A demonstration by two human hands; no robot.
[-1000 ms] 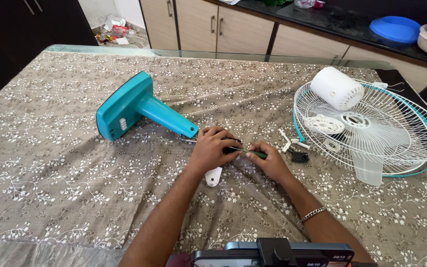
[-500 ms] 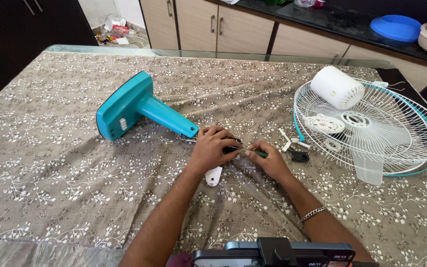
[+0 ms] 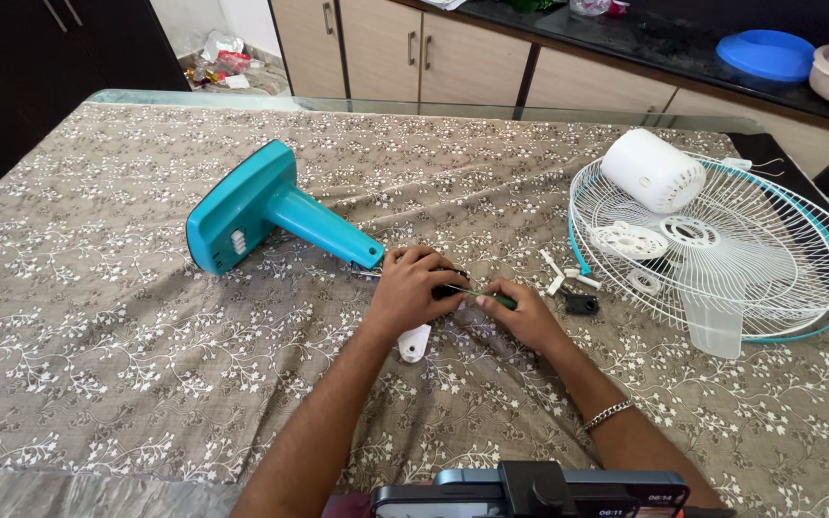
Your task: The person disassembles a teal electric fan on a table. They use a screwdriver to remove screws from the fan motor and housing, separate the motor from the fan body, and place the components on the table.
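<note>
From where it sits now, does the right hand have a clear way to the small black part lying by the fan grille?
Probably yes: the small black part lies on bare cloth just beyond the right hand, nothing between, though that hand grips a green-handled screwdriver.

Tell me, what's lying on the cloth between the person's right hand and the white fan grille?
In the head view, small white plastic pieces and a small black part lie between the right hand and the fan grille.
</note>
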